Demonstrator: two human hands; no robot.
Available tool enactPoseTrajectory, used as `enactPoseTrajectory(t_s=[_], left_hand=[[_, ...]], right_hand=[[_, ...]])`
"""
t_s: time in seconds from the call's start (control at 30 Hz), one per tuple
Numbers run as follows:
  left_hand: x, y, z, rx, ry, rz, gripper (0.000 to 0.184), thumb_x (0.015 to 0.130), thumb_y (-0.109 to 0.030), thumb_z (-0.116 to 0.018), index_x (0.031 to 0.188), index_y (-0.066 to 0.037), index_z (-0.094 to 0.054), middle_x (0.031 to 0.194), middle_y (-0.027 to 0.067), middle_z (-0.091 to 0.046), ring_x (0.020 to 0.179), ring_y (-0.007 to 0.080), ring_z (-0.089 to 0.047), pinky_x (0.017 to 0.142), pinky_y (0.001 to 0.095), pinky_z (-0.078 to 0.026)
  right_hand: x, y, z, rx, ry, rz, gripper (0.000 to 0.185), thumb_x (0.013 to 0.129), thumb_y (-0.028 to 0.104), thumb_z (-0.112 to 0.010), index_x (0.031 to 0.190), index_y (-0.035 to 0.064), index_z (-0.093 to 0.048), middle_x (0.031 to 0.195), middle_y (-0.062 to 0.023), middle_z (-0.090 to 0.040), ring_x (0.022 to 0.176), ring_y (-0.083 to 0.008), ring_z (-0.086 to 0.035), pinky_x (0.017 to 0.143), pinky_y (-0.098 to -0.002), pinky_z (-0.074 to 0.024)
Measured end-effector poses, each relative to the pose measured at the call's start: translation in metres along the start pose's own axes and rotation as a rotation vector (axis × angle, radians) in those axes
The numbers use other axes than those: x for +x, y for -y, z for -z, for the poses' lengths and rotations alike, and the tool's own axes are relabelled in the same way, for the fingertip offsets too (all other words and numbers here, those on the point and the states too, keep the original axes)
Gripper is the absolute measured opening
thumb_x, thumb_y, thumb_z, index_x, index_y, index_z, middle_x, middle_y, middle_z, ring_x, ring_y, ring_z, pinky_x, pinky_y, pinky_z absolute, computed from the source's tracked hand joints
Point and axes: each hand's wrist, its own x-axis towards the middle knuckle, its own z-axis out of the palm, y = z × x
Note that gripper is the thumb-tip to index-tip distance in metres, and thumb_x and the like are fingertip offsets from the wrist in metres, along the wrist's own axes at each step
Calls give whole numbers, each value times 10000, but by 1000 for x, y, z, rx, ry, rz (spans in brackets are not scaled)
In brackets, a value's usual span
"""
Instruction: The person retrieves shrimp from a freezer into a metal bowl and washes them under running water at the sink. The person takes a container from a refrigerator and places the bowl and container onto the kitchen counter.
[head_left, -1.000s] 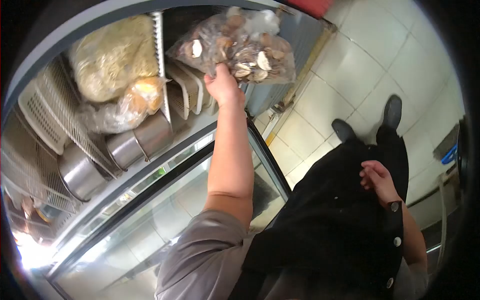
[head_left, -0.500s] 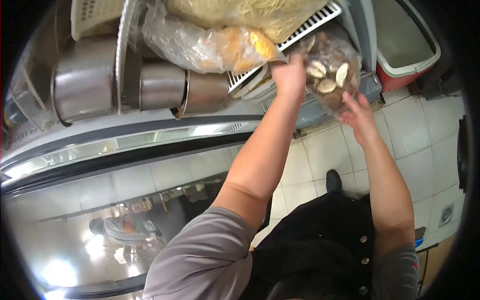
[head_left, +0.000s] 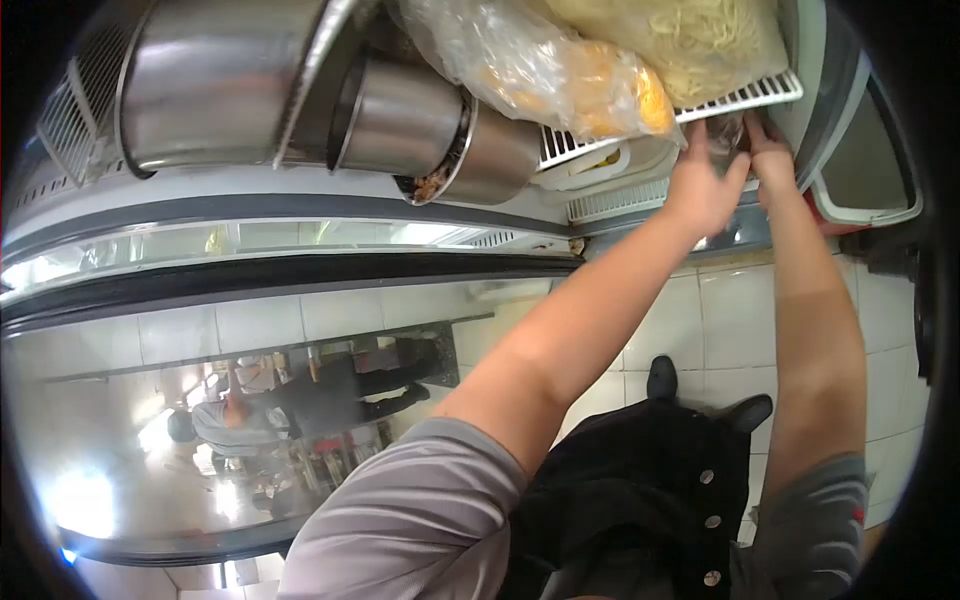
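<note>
A clear plastic bag of what look like sliced mushrooms (head_left: 727, 140) is low in the fridge, beneath the white wire shelf (head_left: 745, 97). Most of it is hidden by the shelf and my hands. My left hand (head_left: 703, 185) grips its left side, with the thumb pointing toward the bag. On the other side my right hand (head_left: 770, 158) holds it, fingertips reaching in under the shelf edge. Above my hands, a bag with orange contents (head_left: 600, 90) and a bag of pale noodles (head_left: 700, 45) lie on the shelf.
Steel pots (head_left: 400, 115) stand on the fridge shelves to the left. A lidded white container (head_left: 590, 170) sits below the shelf. The open glass door (head_left: 250, 400) spans the left, reflecting a person. A red-and-white cooler box (head_left: 870, 215) stands at right, on the tiled floor (head_left: 660, 320).
Both hands have carried the mushroom bag from in front of the fridge into the space under the wire shelf. My view has shifted, and a second shoe now shows.
</note>
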Motion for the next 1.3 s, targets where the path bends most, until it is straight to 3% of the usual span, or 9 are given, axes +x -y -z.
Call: enactPoseTrajectory(t_s=[0.4,0.47,0.5,0.57,0.6,0.73,0.83,1.07,1.3], left_hand=[[-217,72,101,230,369,358,531,902,-358,-605,1303,-18,-532,1151,205,-652,1000,314,-667,897,387,-515],[-234,57,121,282,415,389,515,900,-367,-606,1286,-31,-552,1124,194,-665,994,310,-670,888,384,-518],[-240,50,130,289,408,400,504,897,-372,-606,1273,-40,-563,1116,183,-671,987,311,-672,886,388,-518],[-245,34,144,335,383,375,498,881,-378,-616,1255,-51,-579,1110,175,-675,963,312,-678,878,391,-520],[-246,29,150,347,368,363,496,880,-375,-617,1251,-48,-582,1108,177,-675,965,311,-677,879,393,-519],[-245,1,166,289,306,375,495,877,-369,-593,1235,-27,-588,1125,191,-663,1054,332,-634,934,402,-484],[-251,-8,171,277,254,305,497,881,-369,-588,1240,-27,-587,1134,189,-661,1053,327,-634,942,398,-480],[-216,-87,231,-176,-174,246,145,950,-159,-567,908,-39,-636,765,27,-654,669,109,-612,634,271,-515],[-105,-303,482,-51,-1087,-655,341,913,-196,-661,1177,-10,-553,946,38,-606,864,101,-559,769,257,-483]], right_hand=[[-197,-101,213,-894,198,-110,382,997,313,-406,979,8,-635,939,-239,-645,919,-419,-608,820,-478,-477],[-225,-183,314,-1506,549,686,263,916,201,-450,920,20,-642,887,-202,-661,883,-379,-632,776,-505,-505],[-244,-184,344,-1529,715,208,220,849,171,-512,894,9,-654,904,-181,-670,885,-350,-640,765,-489,-515],[-295,-127,377,-1820,1077,208,161,789,182,-622,695,83,-706,747,-107,-701,787,-262,-678,710,-398,-536],[-305,-135,406,-1668,1014,-272,189,787,208,-647,634,112,-700,654,-56,-696,689,-210,-689,655,-366,-539],[-336,-116,492,-1434,694,-580,162,853,144,-623,729,84,-709,713,-17,-717,601,-131,-688,607,-320,-540],[-339,-27,475,-1179,468,-756,234,944,110,-380,991,5,-584,902,-159,-663,649,-248,-695,420,-359,-528],[-268,62,385,-998,259,-375,218,906,182,-546,987,-10,-609,818,-127,-663,613,-219,-665,471,-358,-513],[-255,169,176,-1152,590,269,287,895,221,-646,1088,9,-657,890,-110,-686,750,-176,-665,689,-320,-541]])
